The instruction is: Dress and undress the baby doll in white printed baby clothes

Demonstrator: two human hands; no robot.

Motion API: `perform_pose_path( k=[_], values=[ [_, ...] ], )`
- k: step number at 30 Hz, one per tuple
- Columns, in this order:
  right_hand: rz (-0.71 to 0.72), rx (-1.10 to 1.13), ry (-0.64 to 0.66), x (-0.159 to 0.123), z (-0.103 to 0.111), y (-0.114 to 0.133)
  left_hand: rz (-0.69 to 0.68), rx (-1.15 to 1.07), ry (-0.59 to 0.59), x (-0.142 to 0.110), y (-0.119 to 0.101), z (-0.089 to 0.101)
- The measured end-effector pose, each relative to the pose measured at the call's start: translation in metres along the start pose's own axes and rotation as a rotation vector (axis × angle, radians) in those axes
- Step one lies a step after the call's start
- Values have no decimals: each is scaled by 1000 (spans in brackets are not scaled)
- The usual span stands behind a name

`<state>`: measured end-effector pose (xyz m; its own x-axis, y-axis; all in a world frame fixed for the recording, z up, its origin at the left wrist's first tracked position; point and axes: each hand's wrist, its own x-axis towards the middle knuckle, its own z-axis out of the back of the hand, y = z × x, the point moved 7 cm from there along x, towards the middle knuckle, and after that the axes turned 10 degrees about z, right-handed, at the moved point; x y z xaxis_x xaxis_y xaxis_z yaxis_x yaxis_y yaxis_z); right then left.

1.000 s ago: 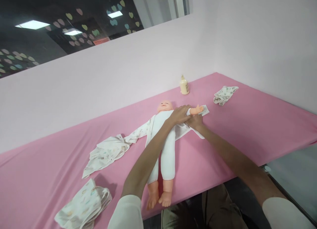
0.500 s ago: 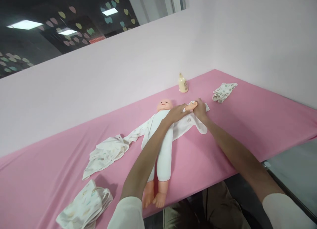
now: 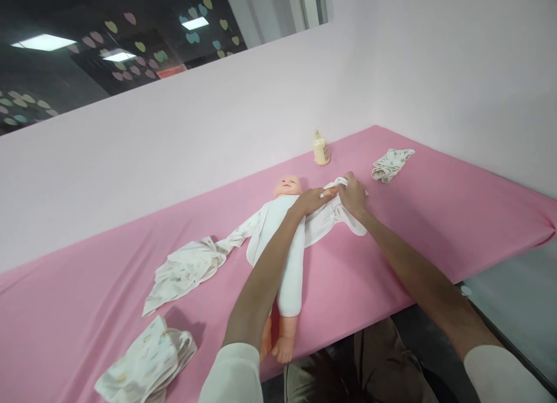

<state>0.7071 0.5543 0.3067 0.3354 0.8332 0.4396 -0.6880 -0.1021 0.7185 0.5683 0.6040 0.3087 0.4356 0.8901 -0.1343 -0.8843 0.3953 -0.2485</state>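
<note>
A baby doll [image 3: 282,240] in a white bodysuit lies face up on the pink table [image 3: 413,229], head toward the wall. Under it spreads a white printed garment [image 3: 191,266], one sleeve trailing left. My left hand [image 3: 312,200] grips the doll's outstretched arm near the wrist. My right hand [image 3: 352,195] is closed on the garment's right sleeve [image 3: 335,217], bunched around the doll's hand, which is mostly hidden by cloth and fingers.
A small cream bottle [image 3: 321,148] stands by the wall behind the doll. A crumpled printed cloth [image 3: 390,164] lies to the right. A folded printed cloth [image 3: 145,365] sits near the front left edge. My knees show below the table edge.
My right hand rose from beneath the doll's arm and gathered the sleeve over the doll's hand, which was bare before. My left hand stayed on the doll's arm.
</note>
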Motion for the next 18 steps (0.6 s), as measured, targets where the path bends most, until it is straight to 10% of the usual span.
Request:
perform_pose_path(
  k=[18],
  values=[
    [183, 90, 118, -12, -26, 17, -24, 206, 3, 8, -4, -13]
  ],
)
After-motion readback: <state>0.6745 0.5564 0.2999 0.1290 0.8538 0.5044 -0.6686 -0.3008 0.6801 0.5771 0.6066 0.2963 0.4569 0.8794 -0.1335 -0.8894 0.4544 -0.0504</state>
